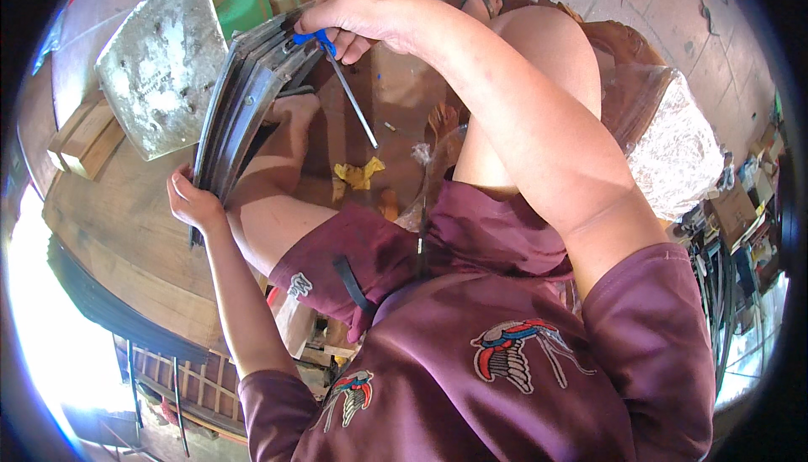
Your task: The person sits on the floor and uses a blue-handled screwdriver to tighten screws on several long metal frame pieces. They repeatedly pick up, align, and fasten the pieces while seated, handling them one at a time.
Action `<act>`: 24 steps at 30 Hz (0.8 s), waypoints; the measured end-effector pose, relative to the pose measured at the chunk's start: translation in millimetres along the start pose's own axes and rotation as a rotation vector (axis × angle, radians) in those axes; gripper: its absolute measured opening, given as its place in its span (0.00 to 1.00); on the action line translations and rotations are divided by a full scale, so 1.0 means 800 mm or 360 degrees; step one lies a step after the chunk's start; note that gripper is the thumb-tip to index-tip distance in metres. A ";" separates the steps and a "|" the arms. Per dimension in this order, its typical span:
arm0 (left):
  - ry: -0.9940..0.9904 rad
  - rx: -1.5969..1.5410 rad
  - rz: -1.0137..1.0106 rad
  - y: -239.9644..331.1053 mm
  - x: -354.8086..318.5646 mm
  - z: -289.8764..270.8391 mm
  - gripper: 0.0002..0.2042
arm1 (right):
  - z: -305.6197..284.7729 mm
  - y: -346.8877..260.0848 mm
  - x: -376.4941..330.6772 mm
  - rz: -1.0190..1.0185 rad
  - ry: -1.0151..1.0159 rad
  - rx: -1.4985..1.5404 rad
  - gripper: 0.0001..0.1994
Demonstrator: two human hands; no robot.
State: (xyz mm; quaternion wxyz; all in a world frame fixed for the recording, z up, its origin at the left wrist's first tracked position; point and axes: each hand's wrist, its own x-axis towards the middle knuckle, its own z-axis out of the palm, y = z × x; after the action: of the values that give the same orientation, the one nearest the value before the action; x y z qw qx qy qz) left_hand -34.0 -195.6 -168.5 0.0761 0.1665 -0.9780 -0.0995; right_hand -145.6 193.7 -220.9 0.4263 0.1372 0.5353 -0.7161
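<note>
My left hand (199,202) grips the lower end of a bundle of dark grey metal strips (240,108), its fingers wrapped around the edge. The layered strips stand tilted over the edge of the wooden table and beside my left leg. At their upper end, my right hand (362,14) is closed on a blue-handled screwdriver (316,39). The screwdriver's long thin shaft points down and toward me, away from the strips. Some of my right fingers sit close to the top of the strips; whether they touch is hard to see.
A scuffed grey sheet (164,58) leans behind wooden blocks (97,138) on the wooden table (135,218) at left. Yellow scrap (359,174) lies on the floor between my legs. A clear plastic bag (677,146) stands right, near stacked clutter (736,209).
</note>
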 end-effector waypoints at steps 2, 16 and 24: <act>-0.0005 0.0010 0.0019 -0.001 0.000 0.000 0.20 | 0.002 0.006 0.014 -0.0097 -0.0012 -0.0061 0.16; -0.0257 -0.0172 0.0532 0.112 0.018 -0.005 0.16 | 0.041 0.019 0.040 -0.0356 0.1088 -0.0495 0.22; -0.0480 0.0132 0.0918 0.264 0.037 0.046 0.18 | 0.058 -0.001 0.011 0.0110 0.0692 0.1007 0.10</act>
State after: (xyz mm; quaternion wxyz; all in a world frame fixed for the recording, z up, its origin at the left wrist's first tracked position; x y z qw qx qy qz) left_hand -133.7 -4.4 -154.0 -0.0514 -0.1311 -0.9884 -0.0575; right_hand -139.5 148.2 -208.1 0.2634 0.4286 0.3607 -0.7854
